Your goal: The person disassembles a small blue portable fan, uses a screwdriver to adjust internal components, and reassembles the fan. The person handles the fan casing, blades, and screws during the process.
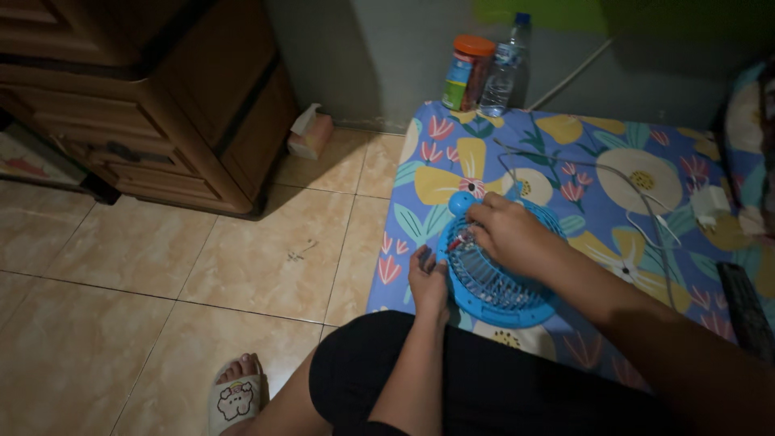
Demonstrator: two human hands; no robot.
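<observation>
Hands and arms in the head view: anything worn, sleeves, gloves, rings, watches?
Both are bare. The left hand and its forearm show no glove, sleeve, watch or band. The right hand and forearm are likewise uncovered up to the frame edge. No rings can be made out in the dim light. No markings show.

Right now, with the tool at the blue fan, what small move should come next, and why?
Probably keep the left hand firm on the blue fan's rim while the right hand turns the small tool. The fan lies flat on a soft flowered mattress, so it could slip.
</observation>
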